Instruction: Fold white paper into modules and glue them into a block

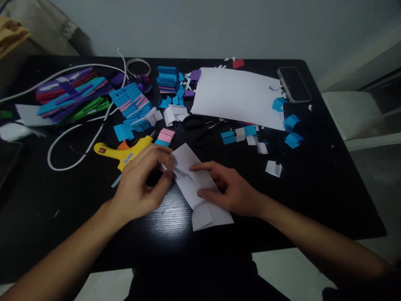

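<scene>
A creased strip of white paper (186,190) slants across the front middle of the table, its near end folded and lifted a little. My left hand (144,179) is closed, thumb and forefinger pinching the strip's left edge. Over the strip's right side lies my right hand (230,188), thumb and forefinger apart and their tips touching the paper; its other fingers are curled under. Just beyond my left hand is a yellow hot glue gun (125,154), partly covered by that hand. A pink and blue folded paper piece (165,136) lies past the strip's far end.
Large white sheets (234,92) lie at the back, with black-handled scissors (200,127) at their front edge. A phone (294,85) rests back right. Folded paper bundles (72,94) and a white cable (62,169) occupy the left. Small blue and white paper pieces (274,168) are scattered right.
</scene>
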